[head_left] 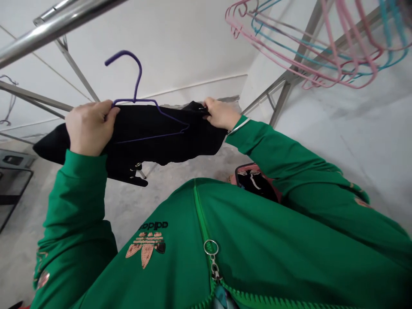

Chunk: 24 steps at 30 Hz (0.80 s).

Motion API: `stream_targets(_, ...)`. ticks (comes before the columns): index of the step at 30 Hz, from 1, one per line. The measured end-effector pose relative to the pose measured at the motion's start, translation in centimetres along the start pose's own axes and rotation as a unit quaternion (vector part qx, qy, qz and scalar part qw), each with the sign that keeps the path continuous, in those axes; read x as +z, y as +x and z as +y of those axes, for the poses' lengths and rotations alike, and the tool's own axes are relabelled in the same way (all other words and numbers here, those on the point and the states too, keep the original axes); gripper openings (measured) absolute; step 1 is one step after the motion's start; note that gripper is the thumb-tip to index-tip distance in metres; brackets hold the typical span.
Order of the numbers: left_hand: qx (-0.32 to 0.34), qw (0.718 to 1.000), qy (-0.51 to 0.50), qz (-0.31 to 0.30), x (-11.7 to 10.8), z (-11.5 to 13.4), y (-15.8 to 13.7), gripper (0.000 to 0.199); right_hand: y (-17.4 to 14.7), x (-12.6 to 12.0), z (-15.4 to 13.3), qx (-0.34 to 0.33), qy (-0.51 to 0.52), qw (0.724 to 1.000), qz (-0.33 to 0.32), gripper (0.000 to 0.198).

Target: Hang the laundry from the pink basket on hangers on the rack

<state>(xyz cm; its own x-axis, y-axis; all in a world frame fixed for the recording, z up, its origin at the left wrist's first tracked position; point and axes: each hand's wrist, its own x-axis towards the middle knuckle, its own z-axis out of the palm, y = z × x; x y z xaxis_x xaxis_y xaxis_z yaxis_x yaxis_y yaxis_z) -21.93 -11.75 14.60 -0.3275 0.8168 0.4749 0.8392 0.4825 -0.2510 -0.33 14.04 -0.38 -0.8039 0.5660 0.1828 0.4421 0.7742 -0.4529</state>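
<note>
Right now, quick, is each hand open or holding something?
Left hand: closed, holding the thin purple hanger and black cloth garment.
Right hand: closed, pinching the garment's edge.

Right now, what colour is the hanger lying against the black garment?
Purple; the hanger shows in the head view, the only one.

A hanger [135, 101] lies against the garment [202, 139], other hangers [335, 53] to its right.
</note>
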Motion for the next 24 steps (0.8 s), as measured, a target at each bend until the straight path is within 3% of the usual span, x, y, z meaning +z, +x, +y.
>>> stream_targets(3, -0.042, 0.997, 0.067, -0.006, 0.5, 0.6, 0.2, 0.035, -1.7, -0.3, -1.8, 0.019, -0.027, 0.999, -0.009, 0.038)
stream_targets(5, -0.064, 0.995, 0.071, 0.011, 0.9, 0.6, 0.4, 0.037, -3.5, -0.5, -3.1, -0.051, -0.003, 0.997, -0.061, 0.040)
stream_targets(8, -0.070, 0.996, 0.016, 0.048, 1.6, 0.0, 0.6, 0.035, -6.0, -0.9, -4.0, -0.187, 0.084, 0.964, -0.171, 0.043)
stream_targets(10, -0.059, 0.994, -0.047, 0.074, 1.8, -0.6, 0.6, 0.032, -6.7, -1.5, -3.5, -0.189, 0.125, 0.966, -0.127, 0.036)
stream_targets(13, -0.042, 0.988, -0.103, 0.104, 1.8, -1.2, 0.4, 0.027, -6.1, -2.5, -2.2, -0.117, 0.118, 0.985, 0.053, 0.036)
stream_targets(15, -0.035, 0.985, -0.117, 0.122, 1.6, -1.4, 0.3, 0.024, -5.1, -2.8, -1.8, -0.111, 0.089, 0.983, 0.114, 0.043)
stream_targets(19, -0.031, 0.980, -0.137, 0.139, 1.2, -1.1, 0.0, 0.022, -3.5, -2.3, -2.5, -0.144, 0.041, 0.983, 0.106, 0.051)
stream_targets(24, -0.051, 0.975, -0.183, 0.117, 1.3, -0.5, -0.5, 0.028, -3.0, -1.9, -4.0, -0.164, 0.002, 0.984, 0.069, 0.031)
